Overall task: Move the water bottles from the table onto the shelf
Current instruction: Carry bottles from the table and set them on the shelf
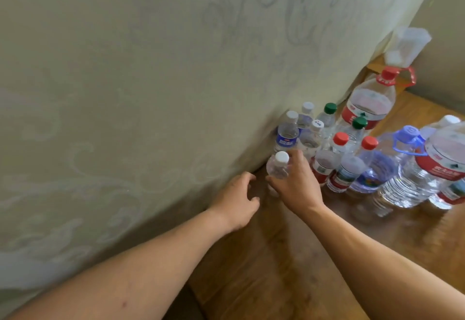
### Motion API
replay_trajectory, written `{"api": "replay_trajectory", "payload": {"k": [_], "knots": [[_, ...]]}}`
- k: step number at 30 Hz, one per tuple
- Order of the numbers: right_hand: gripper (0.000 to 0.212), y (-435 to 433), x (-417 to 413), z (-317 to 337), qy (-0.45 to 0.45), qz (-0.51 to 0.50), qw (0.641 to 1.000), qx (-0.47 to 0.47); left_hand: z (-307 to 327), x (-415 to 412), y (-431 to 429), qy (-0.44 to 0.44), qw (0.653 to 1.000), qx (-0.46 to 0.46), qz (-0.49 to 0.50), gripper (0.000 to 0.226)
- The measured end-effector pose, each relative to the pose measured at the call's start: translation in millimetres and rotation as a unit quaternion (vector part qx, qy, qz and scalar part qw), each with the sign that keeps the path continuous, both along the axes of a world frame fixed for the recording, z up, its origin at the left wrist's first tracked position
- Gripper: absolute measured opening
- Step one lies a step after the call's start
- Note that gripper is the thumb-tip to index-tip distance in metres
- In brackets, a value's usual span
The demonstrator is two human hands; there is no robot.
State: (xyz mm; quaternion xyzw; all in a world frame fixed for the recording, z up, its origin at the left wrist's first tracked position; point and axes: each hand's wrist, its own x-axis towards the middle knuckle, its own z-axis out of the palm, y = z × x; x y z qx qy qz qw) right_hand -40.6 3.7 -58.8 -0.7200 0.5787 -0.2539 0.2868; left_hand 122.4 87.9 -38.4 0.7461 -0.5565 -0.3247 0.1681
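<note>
Several clear water bottles stand in a cluster on the wooden table (276, 256) against the wall. My right hand (297, 184) is wrapped around a small clear bottle with a white cap (276, 166) at the near end of the cluster. My left hand (236, 199) hovers just left of that bottle, fingers curled and apart, holding nothing. Behind stand a blue-labelled bottle (286, 133), two red-capped bottles (327, 158), green-capped bottles (327, 116) and other white-capped ones. No shelf is in view.
The patterned wall (125, 93) runs close along the left. Large jugs stand at the right: one with a red handle (367, 101), one with a blue handle (407, 163), and another with a red label (448, 163). A clear plastic container (407, 45) sits far back.
</note>
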Motion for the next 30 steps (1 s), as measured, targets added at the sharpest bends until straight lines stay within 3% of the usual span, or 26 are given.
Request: {"api": "replay_trajectory", "payload": {"k": [5, 9, 12, 18, 21, 25, 27, 30], "knots": [[0.062, 65, 18, 69, -0.092, 0.092, 0.991, -0.024, 49, 9, 47, 0.065, 0.99, -0.119, 0.022, 0.06], [0.065, 122, 57, 125, -0.145, 0.146, 0.978, -0.046, 95, 35, 106, 0.093, 0.976, -0.18, 0.08, 0.068], [0.07, 166, 92, 157, -0.165, 0.189, 0.966, -0.061, 125, 65, 156, 0.098, 0.961, -0.227, 0.12, 0.061], [0.082, 269, 142, 193, -0.191, 0.275, 0.94, -0.062, 167, 124, 282, 0.083, 0.93, -0.317, 0.169, 0.06], [0.069, 322, 175, 197, -0.21, 0.358, 0.908, -0.057, 180, 163, 350, 0.092, 0.912, -0.352, 0.19, 0.063], [0.058, 376, 245, 187, -0.19, 0.444, 0.874, -0.047, 186, 221, 423, 0.071, 0.891, -0.373, 0.25, 0.056], [0.063, 391, 289, 173, -0.144, 0.442, 0.884, -0.049, 179, 253, 438, 0.045, 0.88, -0.381, 0.28, 0.054], [0.05, 394, 355, 145, -0.075, 0.401, 0.912, -0.036, 157, 298, 435, 0.03, 0.876, -0.356, 0.325, 0.054]]}}
